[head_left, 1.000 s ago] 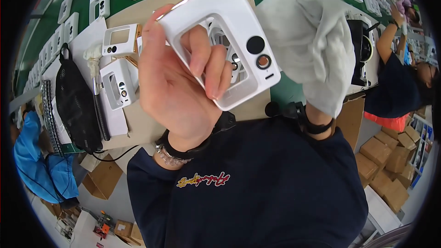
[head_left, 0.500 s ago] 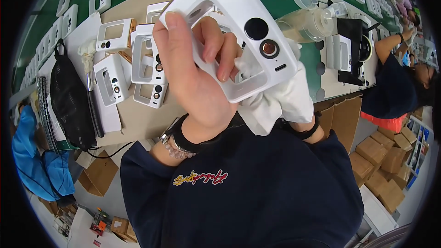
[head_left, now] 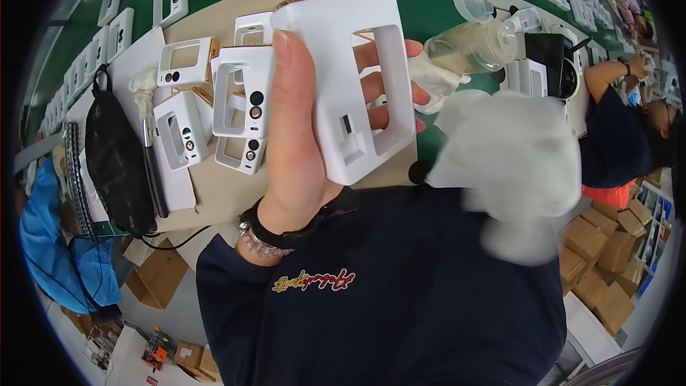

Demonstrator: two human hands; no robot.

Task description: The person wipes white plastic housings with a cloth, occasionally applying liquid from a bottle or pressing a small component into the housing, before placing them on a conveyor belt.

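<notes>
My left hand (head_left: 291, 132) grips a white plastic housing (head_left: 336, 93) with a large rectangular opening, holding it upright above the table. The thumb presses on one side, and the fingers reach through the opening. A small slotted recess shows on the side facing me, and a copper-coloured edge runs along the top. To the right, a white cloth (head_left: 518, 157) hangs in the air, blurred by motion. It covers my right hand, whose fingers are hidden behind it. Similar housings with black and copper round parts (head_left: 246, 89) stand on the table left of my left hand.
A clear plastic jar (head_left: 475, 46) lies on its side beyond the housing, by another white cloth (head_left: 432, 84). A black pouch (head_left: 118, 161) lies at the left. More housings line the green belt (head_left: 204, 7). A co-worker (head_left: 618, 111) sits at the right, near cardboard boxes (head_left: 600, 243).
My left hand has turned the housing, so its face with the round parts no longer shows. The white cloth has moved away from the housing, to the right.
</notes>
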